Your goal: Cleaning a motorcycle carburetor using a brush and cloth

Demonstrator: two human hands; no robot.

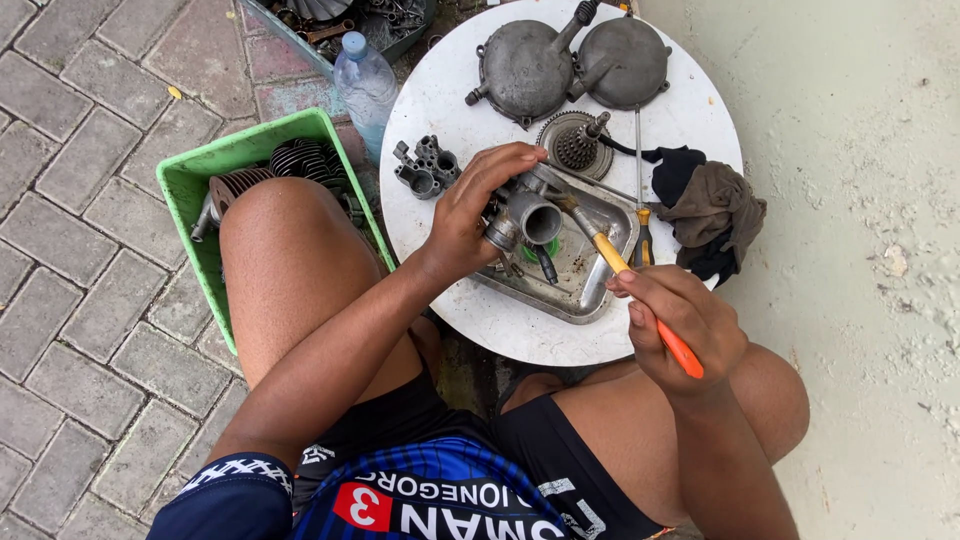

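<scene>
My left hand grips a grey metal carburetor and holds it over a shallow metal tray on a round white table. My right hand holds a brush with a yellow and orange handle. Its bristle end rests against the carburetor's top. A black tube sticks down from the carburetor into the tray.
Two round grey engine covers, a sprocket, a small grey metal part, a screwdriver and dark rags lie on the table. A green crate with finned cylinders stands left of my knee. A plastic bottle stands behind it.
</scene>
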